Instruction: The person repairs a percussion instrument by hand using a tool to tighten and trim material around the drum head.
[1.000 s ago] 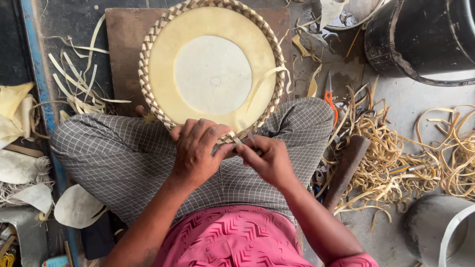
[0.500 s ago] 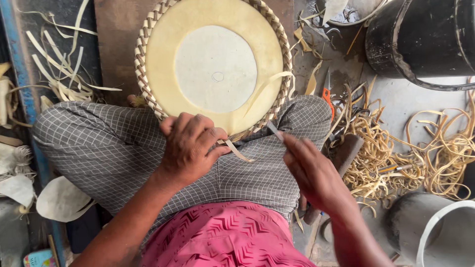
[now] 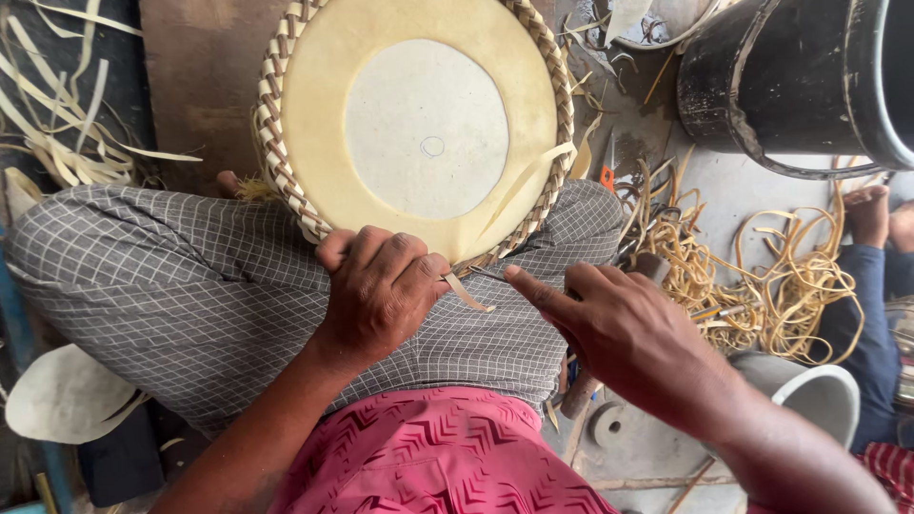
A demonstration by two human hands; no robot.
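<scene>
The right hand (image 3: 628, 328) is coming off the strip (image 3: 466, 292) — a second ago it was pinching there — and is now pointing, loose. The left hand (image 3: 381, 286) is still gripping the tray (image 3: 314, 114) rim, centre frame, on the lap — weaving pausing.

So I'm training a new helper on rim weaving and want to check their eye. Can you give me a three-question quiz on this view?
1. True or false: the left hand is gripping the near edge of the round woven tray.
2. What sticks out from the left hand's fingers? A) a loose flat strip B) a hammer C) a brush
3. Where does the tangled pile of cane strips lie relative to the right hand?

Key: 1 true. 2 A. 3 On the floor beyond it, to its right, below the black bucket.
</scene>
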